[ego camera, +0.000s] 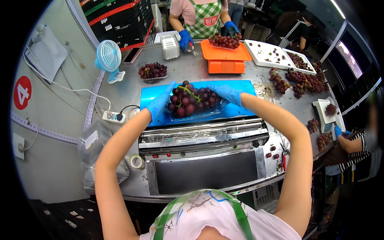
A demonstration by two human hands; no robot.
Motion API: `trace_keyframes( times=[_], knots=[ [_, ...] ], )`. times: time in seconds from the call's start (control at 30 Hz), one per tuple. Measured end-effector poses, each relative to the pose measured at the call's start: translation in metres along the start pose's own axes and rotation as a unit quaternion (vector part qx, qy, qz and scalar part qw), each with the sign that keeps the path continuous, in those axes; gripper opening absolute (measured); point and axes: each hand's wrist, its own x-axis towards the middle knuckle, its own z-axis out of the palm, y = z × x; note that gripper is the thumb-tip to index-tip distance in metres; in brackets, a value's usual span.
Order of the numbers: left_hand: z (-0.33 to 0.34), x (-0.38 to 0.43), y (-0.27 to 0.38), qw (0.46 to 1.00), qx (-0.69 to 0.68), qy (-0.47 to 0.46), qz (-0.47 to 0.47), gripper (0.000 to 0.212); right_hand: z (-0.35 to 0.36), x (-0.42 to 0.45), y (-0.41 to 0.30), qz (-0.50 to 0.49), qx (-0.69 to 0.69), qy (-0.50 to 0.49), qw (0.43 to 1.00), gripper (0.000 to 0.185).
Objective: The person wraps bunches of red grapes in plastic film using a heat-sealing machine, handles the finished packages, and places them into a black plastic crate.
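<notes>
Dark red grapes (187,102) with green stems fill a clear plastic tray (198,115) in front of me. My left hand (160,102), in a blue glove, holds the left side of the tray. On its right side, my right hand (228,93) grips it, gloved in blue too. Beneath the tray is a bright blue sheet or board (244,87). Between it and my body stands a cling-film wrapping machine (204,133), film stretched over its rollers and a dark flat plate (207,172) at its front.
Across the metal table, a co-worker's gloved hands (186,40) are near an orange scale (226,67) bearing grapes. Left are a fan (109,57), a power strip (114,117) and another grape tray (153,71). Right lie loose bunches (306,81) and red-handled snips (284,160).
</notes>
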Motion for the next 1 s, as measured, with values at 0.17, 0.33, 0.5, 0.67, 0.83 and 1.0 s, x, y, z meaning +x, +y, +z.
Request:
trace_keyframes(
  times=[0.17,0.33,0.5,0.67,0.83,1.0],
  knots=[
    [0.025,-0.011,-0.005,0.997,-0.007,0.028,0.076,0.076,-0.005,0.002,0.031,0.018,-0.001,0.028,0.999,0.054],
    [0.017,-0.020,-0.016,0.991,-0.043,0.061,0.108,0.069,0.010,-0.005,0.036,-0.091,0.118,0.036,0.988,0.046],
    [0.019,-0.032,-0.018,0.985,-0.047,0.138,0.092,0.064,0.010,-0.004,0.044,-0.085,0.130,0.069,0.985,0.045],
    [-0.009,-0.058,-0.053,0.939,0.110,0.239,0.223,0.056,0.019,-0.015,0.083,-0.134,0.069,0.185,0.971,0.044],
    [-0.015,-0.118,-0.093,0.855,0.223,0.354,0.305,0.039,0.028,-0.085,0.125,-0.306,-0.182,0.460,0.814,0.025],
    [-0.006,-0.133,-0.104,0.760,0.386,0.458,0.252,0.026,0.034,-0.106,0.144,-0.154,-0.364,0.488,0.778,0.038]
  ],
)
